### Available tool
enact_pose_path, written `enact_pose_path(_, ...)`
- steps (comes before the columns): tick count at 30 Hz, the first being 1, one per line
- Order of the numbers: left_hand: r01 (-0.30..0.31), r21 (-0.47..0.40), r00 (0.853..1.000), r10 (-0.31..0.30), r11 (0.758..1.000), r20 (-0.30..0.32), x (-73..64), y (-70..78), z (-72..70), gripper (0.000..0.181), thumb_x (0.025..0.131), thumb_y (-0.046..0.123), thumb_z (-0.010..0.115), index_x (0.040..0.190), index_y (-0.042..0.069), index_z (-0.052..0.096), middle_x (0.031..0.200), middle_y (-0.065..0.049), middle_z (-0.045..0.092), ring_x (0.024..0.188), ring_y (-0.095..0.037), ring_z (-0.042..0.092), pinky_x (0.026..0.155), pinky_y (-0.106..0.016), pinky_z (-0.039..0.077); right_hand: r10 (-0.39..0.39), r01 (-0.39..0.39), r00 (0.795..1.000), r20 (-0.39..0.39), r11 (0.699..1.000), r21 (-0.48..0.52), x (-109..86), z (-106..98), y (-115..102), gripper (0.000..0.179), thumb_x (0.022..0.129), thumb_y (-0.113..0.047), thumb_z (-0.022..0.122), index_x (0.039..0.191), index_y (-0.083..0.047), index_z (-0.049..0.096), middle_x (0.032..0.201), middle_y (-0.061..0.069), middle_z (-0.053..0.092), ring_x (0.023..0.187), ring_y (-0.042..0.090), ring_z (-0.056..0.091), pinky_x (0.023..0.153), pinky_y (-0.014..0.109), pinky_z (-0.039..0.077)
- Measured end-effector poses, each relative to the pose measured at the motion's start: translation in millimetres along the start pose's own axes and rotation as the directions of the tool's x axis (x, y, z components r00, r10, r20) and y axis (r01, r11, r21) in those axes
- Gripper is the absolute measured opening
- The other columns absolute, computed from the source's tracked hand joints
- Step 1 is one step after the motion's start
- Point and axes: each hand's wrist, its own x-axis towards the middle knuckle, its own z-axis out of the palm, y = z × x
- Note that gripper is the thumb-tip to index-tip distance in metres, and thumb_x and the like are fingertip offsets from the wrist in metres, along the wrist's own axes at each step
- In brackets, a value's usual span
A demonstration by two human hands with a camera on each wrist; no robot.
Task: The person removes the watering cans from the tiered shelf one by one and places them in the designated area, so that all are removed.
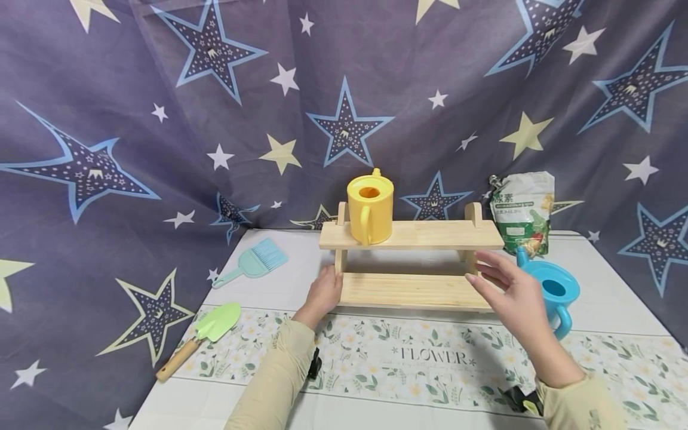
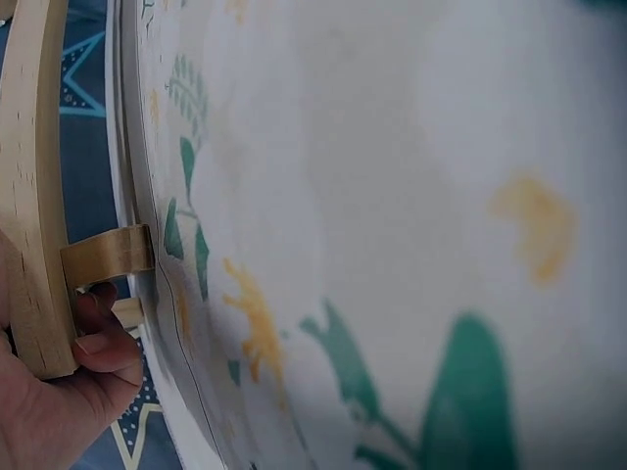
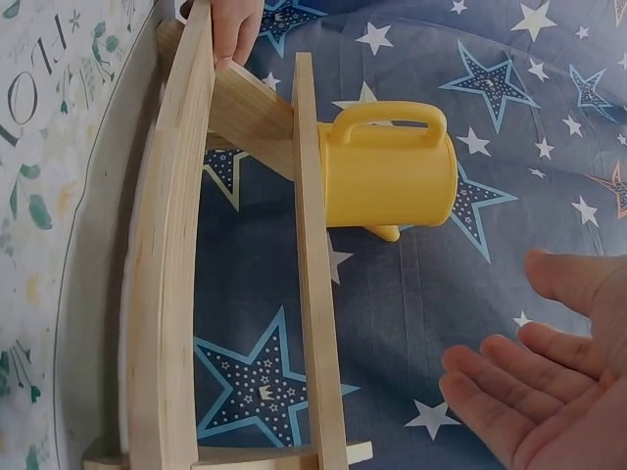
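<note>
A two-tier wooden shelf stands on the table in the head view. My left hand grips the left end of its lower board; in the left wrist view the fingers curl under that board. On the top board, towards the left, sits a yellow watering can, its handle facing me. My right hand is beside the shelf's right end, fingers spread and holding nothing. Behind that hand, partly covered by it, a blue watering can stands on the table. The right wrist view shows the right palm apart from the boards.
A green and white pouch stands at the back right. On the left lie a light blue brush and a green trowel with a wooden handle. A star-patterned curtain hangs behind the table, which has a floral cloth band.
</note>
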Motion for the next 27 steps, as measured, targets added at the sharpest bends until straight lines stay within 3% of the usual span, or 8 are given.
enact_pose_path(10,0.005,0.001,1.000,-0.005,1.000,-0.010,-1.0,0.2,0.5,0.044,0.106,0.026,0.034,0.139,-0.002,0.042,0.114,-0.013,0.052,0.103,-0.029,0.059,0.090,-0.043,0.052,0.004,-0.004,1.000,0.028,1.000,0.020,2.2,5,-2,0.044,0.090,-0.014,0.073,0.130,-0.002,0.059,0.125,0.017,0.063,0.110,0.033,0.063,0.085,0.008,0.048)
enact_pose_path(27,0.000,0.000,1.000,0.000,1.000,-0.018,-1.3,0.3,0.8,0.043,0.106,0.025,0.035,0.138,-0.002,0.043,0.116,-0.014,0.052,0.104,-0.030,0.059,0.091,-0.044,0.051,0.006,-0.008,0.998,0.064,0.999,0.033,10.3,15,-5,0.045,0.092,-0.021,0.071,0.130,-0.001,0.058,0.124,0.015,0.063,0.109,0.029,0.064,0.085,0.007,0.046)
